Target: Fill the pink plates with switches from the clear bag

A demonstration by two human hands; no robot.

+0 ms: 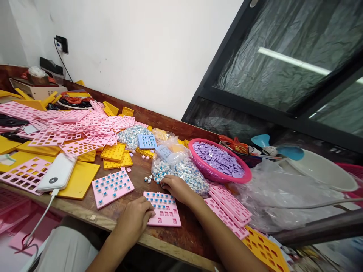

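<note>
A pink plastic grid plate (164, 209), partly filled with small blue-topped switches, lies near the front edge of the wooden table (138, 173). My left hand (134, 221) rests on the plate's left edge, fingers curled against it. My right hand (177, 187) lies just behind the plate with its fingertips down among loose switches (150, 178) at the mouth of a clear plastic bag of switches (181, 168); whether the fingers hold one is hidden. A second pink plate filled with switches (112, 187) lies to the left.
A pink basket of purple caps (219, 160) stands behind the bag. Stacked pink plates (229, 209) lie at the right, a heap of pink and yellow plates (70, 128) at the left. A white power bank (58, 172) with cable sits on a yellow plate. Crumpled plastic (283, 196) fills the right.
</note>
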